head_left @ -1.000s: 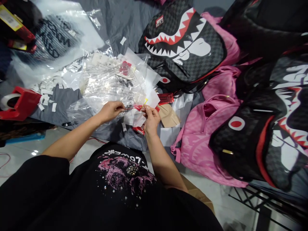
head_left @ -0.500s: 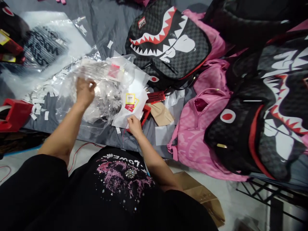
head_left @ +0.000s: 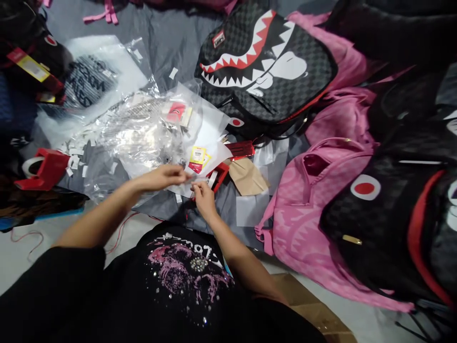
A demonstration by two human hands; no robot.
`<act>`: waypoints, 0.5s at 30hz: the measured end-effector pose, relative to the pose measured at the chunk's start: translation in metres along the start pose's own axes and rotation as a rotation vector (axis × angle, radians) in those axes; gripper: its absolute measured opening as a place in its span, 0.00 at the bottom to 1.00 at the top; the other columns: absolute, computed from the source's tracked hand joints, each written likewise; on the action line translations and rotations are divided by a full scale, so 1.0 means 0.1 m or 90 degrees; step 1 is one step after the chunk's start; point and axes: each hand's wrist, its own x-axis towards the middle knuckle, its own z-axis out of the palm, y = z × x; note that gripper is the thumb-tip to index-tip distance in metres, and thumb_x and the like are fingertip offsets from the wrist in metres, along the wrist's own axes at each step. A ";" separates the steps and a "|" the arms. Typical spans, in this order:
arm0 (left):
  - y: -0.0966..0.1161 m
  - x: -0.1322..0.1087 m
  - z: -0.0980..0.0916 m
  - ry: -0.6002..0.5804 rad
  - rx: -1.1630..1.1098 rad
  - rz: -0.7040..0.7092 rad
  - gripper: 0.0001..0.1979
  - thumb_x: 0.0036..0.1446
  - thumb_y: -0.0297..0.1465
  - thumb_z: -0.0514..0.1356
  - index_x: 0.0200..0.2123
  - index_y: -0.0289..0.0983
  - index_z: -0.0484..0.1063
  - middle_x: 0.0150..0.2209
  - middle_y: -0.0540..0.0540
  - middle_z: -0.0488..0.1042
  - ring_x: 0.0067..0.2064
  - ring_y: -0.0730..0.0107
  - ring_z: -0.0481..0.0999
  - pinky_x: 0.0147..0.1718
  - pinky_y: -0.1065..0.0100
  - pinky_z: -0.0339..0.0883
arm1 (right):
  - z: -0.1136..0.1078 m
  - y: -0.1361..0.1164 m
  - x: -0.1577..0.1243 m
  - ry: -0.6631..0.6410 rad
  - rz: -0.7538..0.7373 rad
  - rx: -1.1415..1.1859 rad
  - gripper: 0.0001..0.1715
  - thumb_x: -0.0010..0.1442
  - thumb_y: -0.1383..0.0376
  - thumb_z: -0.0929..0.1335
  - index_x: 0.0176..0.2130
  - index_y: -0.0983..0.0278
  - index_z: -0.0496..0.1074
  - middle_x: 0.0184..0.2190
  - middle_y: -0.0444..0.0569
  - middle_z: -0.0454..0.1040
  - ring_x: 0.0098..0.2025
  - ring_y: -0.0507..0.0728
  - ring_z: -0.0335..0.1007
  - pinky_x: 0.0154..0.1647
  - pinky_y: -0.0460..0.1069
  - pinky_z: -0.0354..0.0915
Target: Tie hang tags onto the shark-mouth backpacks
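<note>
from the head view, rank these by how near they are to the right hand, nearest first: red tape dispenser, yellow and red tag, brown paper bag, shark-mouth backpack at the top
Measured from the right hand:
1. yellow and red tag, just above the hand.
2. brown paper bag, to the right.
3. shark-mouth backpack, farther up and right.
4. red tape dispenser, far left.

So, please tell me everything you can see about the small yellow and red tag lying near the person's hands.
The small yellow and red paper tag is rectangular, yellow above with tiny dark print too small to read, red along its lower edge. A second yellow tag seems to peek out behind it. It lies flat, slightly tilted, on a white plastic sheet beside crumpled clear plastic bags. The left hand and right hand meet just below it; neither touches it.
</note>
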 end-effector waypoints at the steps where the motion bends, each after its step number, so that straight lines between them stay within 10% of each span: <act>1: 0.00 0.29 0.18 0.076 -0.048 -0.018 0.13 0.61 0.40 0.57 0.32 0.37 0.73 0.34 0.44 0.77 0.39 0.67 0.76 0.39 0.67 0.70 | 0.00 0.00 -0.03 0.001 0.011 -0.002 0.14 0.61 0.54 0.61 0.32 0.60 0.67 0.35 0.50 0.77 0.36 0.58 0.73 0.40 0.51 0.65; 3: -0.06 0.89 0.40 0.279 -0.028 -0.100 0.10 0.60 0.37 0.58 0.32 0.36 0.73 0.32 0.45 0.75 0.38 0.66 0.75 0.38 0.67 0.69 | -0.01 0.00 -0.07 0.010 0.030 -0.027 0.13 0.61 0.54 0.61 0.31 0.60 0.66 0.36 0.50 0.78 0.36 0.58 0.73 0.41 0.52 0.66; 7: -0.32 1.61 0.37 0.413 0.041 -0.169 0.08 0.60 0.28 0.54 0.36 0.34 0.73 0.38 0.42 0.75 0.42 0.63 0.74 0.45 0.62 0.67 | -0.05 0.00 -0.12 0.018 0.034 -0.031 0.13 0.61 0.55 0.62 0.35 0.60 0.70 0.41 0.51 0.79 0.41 0.59 0.74 0.46 0.53 0.67; 15: -0.82 1.42 0.13 0.401 0.268 -0.240 0.02 0.51 0.26 0.60 0.27 0.37 0.73 0.40 0.39 0.75 0.49 0.51 0.72 0.51 0.56 0.61 | -0.15 0.08 -0.11 0.015 0.043 0.027 0.13 0.61 0.55 0.63 0.33 0.60 0.71 0.38 0.49 0.80 0.38 0.57 0.74 0.42 0.51 0.66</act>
